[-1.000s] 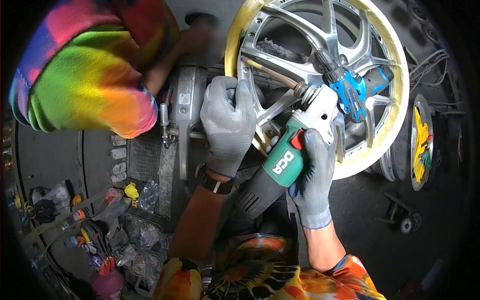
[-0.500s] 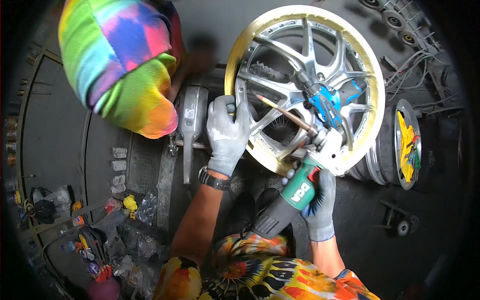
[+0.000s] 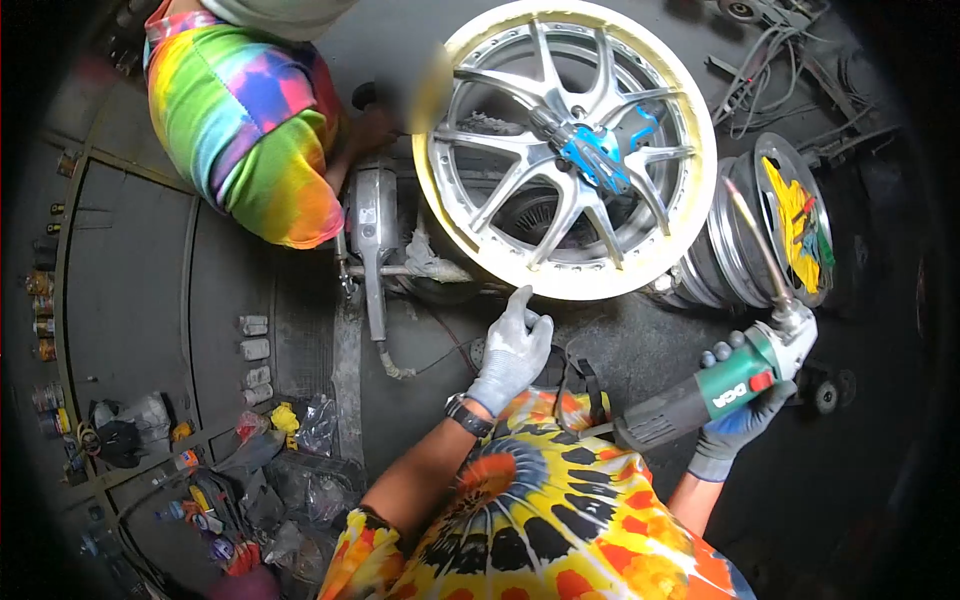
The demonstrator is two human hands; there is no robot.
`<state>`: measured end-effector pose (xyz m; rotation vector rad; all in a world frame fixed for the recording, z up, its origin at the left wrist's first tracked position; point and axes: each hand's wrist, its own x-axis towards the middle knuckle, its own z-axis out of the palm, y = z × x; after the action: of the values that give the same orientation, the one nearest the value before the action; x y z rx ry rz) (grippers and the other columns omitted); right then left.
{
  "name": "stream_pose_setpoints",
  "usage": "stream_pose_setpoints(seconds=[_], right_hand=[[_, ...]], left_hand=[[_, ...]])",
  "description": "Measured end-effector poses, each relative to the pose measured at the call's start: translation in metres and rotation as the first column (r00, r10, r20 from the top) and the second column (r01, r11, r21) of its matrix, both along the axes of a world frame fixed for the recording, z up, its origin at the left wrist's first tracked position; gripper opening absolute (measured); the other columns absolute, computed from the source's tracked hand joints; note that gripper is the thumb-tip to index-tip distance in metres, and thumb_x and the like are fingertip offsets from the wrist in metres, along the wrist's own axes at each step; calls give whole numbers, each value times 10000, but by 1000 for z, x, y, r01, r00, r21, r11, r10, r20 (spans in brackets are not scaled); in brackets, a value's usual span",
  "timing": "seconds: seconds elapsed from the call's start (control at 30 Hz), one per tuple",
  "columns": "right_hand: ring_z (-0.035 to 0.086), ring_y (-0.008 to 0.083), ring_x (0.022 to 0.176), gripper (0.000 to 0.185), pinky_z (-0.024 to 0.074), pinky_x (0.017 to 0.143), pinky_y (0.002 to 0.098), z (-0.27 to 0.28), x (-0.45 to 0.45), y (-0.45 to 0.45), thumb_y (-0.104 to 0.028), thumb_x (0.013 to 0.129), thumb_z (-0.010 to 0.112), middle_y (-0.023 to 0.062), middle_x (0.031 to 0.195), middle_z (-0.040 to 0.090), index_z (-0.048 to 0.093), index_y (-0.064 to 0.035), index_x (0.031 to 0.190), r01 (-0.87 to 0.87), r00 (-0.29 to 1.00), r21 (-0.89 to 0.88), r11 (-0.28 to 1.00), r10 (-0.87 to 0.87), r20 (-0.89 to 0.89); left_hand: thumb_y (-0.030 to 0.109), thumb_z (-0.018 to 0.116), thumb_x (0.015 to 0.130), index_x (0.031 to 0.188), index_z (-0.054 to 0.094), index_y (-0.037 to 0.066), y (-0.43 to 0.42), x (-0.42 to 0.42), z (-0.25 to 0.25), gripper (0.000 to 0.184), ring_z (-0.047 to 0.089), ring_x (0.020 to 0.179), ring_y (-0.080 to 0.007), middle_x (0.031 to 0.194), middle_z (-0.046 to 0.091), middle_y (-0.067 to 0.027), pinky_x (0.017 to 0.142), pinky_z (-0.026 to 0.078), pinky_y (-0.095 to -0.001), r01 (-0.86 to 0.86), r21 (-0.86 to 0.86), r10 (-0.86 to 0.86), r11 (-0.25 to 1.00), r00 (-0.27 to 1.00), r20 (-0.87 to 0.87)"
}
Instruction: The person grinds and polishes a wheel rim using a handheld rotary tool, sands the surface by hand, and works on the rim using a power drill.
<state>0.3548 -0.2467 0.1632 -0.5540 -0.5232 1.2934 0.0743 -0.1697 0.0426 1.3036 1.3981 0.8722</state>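
In the head view my right hand [image 3: 745, 425], in a grey glove, grips a green and black angle grinder [image 3: 735, 385] at the lower right. A long thin brown part [image 3: 757, 238] with a pink end sticks up from the grinder's head; I cannot tell whether it is a disc seen edge-on. My left hand [image 3: 515, 348], also gloved, holds nothing. Its index finger points up at the bottom rim of a silver alloy wheel [image 3: 548, 235] with a pale yellow outer lip; touching or just short of it, I cannot tell. A blue cordless drill [image 3: 590, 150] lies on the spokes.
Another person in a tie-dye shirt [image 3: 245, 130] is at the upper left, beside a grey metal machine part [image 3: 375, 215]. At right stand more wheels [image 3: 735, 255] with a yellow cloth [image 3: 790, 225]. Plastic bags [image 3: 325, 490] lie lower left; cables [image 3: 765, 75] hang upper right.
My right hand has carried the grinder off the wheel, to the right. My left hand has left the wheel's left side and come down below its bottom rim. The view has shifted.
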Motion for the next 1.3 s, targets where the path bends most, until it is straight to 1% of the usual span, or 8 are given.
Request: stream_pose_setpoints(seconds=[0.07,0.1,0.27,0.43,0.57,0.7,1.03,1.3], right_hand=[[534,312,1145,845,435,1020,495,6,24,-19,-577,944,662,176,1334,509,384,-27,1522,89,993,2,996,-89,71],[533,312,1148,839,433,1025,493,10,32,-26,-565,945,665,174,1331,508,381,-27,1523,103,991,19,995,-104,87],[520,313,1158,822,422,1035,498,20,67,-50,-511,949,677,170,1327,478,364,-6,1517,204,964,67,977,-213,159],[508,307,1151,836,409,1039,487,13,99,-51,-513,946,676,175,1335,470,360,5,1521,220,964,103,970,-232,127],[506,304,1148,862,403,1032,485,10,128,-47,-544,940,674,178,1342,465,353,4,1523,196,969,96,976,-208,132],[520,311,1155,895,403,1031,490,10,168,-33,-585,937,667,186,1366,464,336,-3,1531,146,974,93,985,-159,160],[495,309,1201,924,391,1054,486,-1,243,11,-587,942,658,180,1404,453,284,-20,1567,-10,992,97,995,-3,129],[509,313,1179,898,391,1035,499,-13,259,25,-589,940,656,174,1389,470,317,-30,1556,-26,986,141,990,2,168]], left_hand=[[125,644,925,1419,488,-26,-1,12,-6,539,706,739,-336,794,689,-171,746,572,-446,-23,94,39,995,984,-175],[201,604,930,1485,403,-38,7,12,3,637,697,805,-428,833,702,-212,789,556,-521,60,11,-51,998,923,-382],[337,579,938,1336,600,31,28,-10,21,502,708,888,-424,973,734,-211,811,570,-514,238,11,-163,971,698,-697],[361,596,936,1346,599,60,27,22,21,508,708,922,-405,982,731,-210,844,558,-513,381,13,-284,924,710,-645],[429,586,922,1485,412,-79,28,64,23,778,722,948,-412,1003,731,-271,867,560,-512,243,-202,-313,949,645,-697],[477,593,903,1517,395,-45,36,91,29,830,687,1082,-453,1122,698,-333,973,525,-504,133,-351,-348,927,658,-668],[450,615,912,1526,444,81,42,165,20,737,614,1245,-423,1325,645,-273,1068,478,-469,183,-315,-345,931,716,-606],[490,586,922,1512,424,-4,21,136,21,787,676,1101,-456,1144,696,-311,971,520,-517,-102,-257,-116,961,697,-708]])
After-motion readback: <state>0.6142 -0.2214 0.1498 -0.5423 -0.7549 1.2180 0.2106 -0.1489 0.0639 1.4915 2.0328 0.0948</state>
